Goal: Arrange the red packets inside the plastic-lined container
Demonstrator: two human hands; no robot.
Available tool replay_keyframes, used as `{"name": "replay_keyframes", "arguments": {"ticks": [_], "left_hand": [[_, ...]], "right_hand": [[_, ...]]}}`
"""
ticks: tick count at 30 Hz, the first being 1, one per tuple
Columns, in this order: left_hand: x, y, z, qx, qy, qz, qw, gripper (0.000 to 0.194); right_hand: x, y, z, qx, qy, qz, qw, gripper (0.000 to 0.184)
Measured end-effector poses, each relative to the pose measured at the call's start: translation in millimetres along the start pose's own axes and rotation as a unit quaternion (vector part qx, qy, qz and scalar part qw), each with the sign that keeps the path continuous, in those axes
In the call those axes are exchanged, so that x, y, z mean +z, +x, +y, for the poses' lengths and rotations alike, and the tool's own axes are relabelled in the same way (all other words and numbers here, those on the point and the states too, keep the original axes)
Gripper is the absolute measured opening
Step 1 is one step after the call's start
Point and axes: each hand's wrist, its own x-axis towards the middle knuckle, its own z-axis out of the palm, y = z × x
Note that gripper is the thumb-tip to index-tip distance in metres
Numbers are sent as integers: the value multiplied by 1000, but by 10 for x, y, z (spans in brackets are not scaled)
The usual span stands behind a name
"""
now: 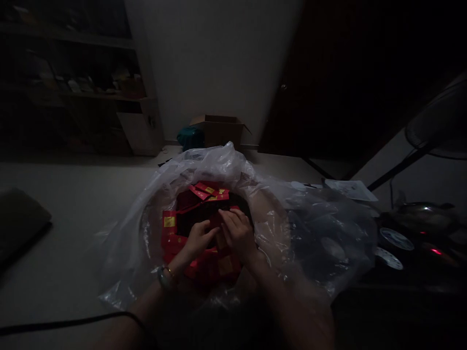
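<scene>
Lying in a plastic bag (222, 160), red packets (169, 236) under left hand (197, 239) and right hand (240, 233), grip of fingers (238, 217) unclear.

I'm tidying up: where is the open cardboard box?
In the head view, the cardboard box is upper centre, by the wall, right of the teal bundle.

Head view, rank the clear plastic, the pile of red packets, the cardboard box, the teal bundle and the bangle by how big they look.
1. Clear plastic
2. Pile of red packets
3. Cardboard box
4. Teal bundle
5. Bangle
</scene>
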Motion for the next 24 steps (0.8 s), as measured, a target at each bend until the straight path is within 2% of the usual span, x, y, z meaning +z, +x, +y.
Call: {"name": "replay_keyframes", "arguments": {"ticks": [3, 7, 10, 12, 15, 17, 20, 22, 24], "left_hand": [[-25, -3, 8, 14, 44, 9, 999, 27], [-37, -2, 43, -23, 21, -6, 1000, 34], [-27, 5, 62, -44, 18, -14, 999, 33], [-23, 13, 71, -39, 71, -9, 997, 28], [-43, 29, 94, -16, 159, -1, 987, 25], [-83, 37, 110, -11, 152, -8, 988, 25], [-180, 35, 112, -34, 77, -47, 995, 33], [-246, 25, 91, -60, 43, -63, 995, 38], [-288, 16, 64, -75, 27, -58, 995, 39]], "right_hand": [[23, 3, 9, 1, -19, 3, 1000, 39], [32, -28, 18, -32, -22, 30, 999, 31], [37, -36, 20, -7, -11, 37, 999, 25], [33, -5, 33, 11, 8, 6, 1000, 18], [15, 87, 93, 8, 67, -79, 995, 14], [-3, 145, 158, 30, 130, -112, 985, 15], [-31, 175, 259, 164, 243, -110, 950, 12], [-46, 157, 304, 273, 329, -116, 896, 14], [-56, 130, 316, 342, 419, -149, 828, 21]]}}
